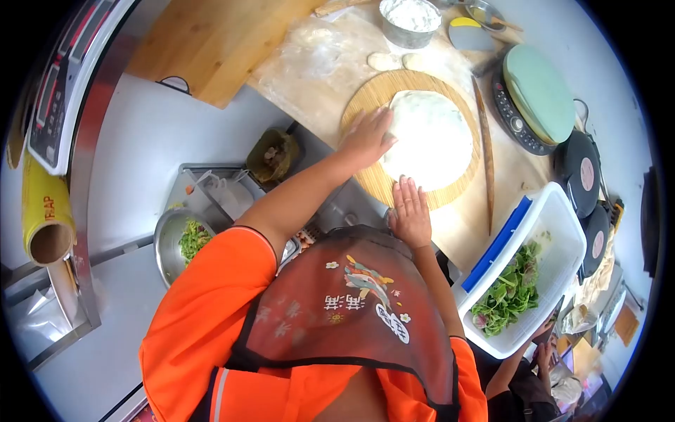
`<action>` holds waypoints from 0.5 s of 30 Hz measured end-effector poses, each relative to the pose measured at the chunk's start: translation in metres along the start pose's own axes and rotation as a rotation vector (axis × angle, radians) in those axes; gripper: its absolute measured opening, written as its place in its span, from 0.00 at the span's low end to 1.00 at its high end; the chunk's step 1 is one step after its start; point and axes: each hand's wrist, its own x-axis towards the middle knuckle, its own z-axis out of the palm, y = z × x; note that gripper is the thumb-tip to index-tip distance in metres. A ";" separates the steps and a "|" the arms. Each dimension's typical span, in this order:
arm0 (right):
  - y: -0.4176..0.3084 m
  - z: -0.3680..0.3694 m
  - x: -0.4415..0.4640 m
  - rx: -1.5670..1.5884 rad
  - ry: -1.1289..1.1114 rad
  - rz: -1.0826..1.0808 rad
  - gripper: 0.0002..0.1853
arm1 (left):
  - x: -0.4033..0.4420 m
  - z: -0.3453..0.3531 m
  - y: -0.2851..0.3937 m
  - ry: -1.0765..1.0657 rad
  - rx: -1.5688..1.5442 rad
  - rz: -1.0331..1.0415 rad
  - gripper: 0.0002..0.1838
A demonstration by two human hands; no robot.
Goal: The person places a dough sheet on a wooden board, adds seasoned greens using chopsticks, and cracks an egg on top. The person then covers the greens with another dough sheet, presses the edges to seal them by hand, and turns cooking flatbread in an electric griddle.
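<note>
A large round of flattened dough (432,141), pale with faint green showing through, lies on a round bamboo board (365,95). My left hand (367,139) rests at the dough's left edge, fingers stretched out and holding nothing. At the near edge of the dough and board, my right hand (411,216) lies flat with its fingers extended. A long wooden rolling pin (485,151) lies just right of the board. Two small pieces of dough (384,62) sit beyond the board.
A metal bowl of white flour (410,24) and a yellow-and-grey scraper (470,34) stand at the back. A green-topped electric griddle (538,91) is on the right. A white plastic bin (559,274) holds leafy greens (508,292). Another person's hand (543,330) is near it.
</note>
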 end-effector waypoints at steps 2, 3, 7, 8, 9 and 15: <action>0.005 0.002 0.003 -0.018 0.022 -0.013 0.43 | 0.001 0.006 -0.003 0.081 0.059 0.075 0.29; 0.003 0.002 -0.002 -0.020 0.022 -0.026 0.43 | -0.002 0.008 -0.004 0.037 0.023 0.044 0.29; 0.011 0.012 -0.001 -0.004 0.040 -0.047 0.42 | 0.042 -0.032 0.011 -0.145 -0.114 -0.144 0.27; 0.010 0.012 -0.003 -0.012 0.034 -0.044 0.42 | 0.047 -0.039 0.017 -0.217 -0.163 -0.229 0.26; 0.008 0.012 -0.006 -0.019 0.024 -0.040 0.42 | 0.047 -0.024 0.008 -0.109 -0.115 -0.106 0.26; 0.009 0.011 -0.005 -0.072 0.019 -0.044 0.43 | 0.048 0.008 -0.006 -0.014 0.166 0.174 0.27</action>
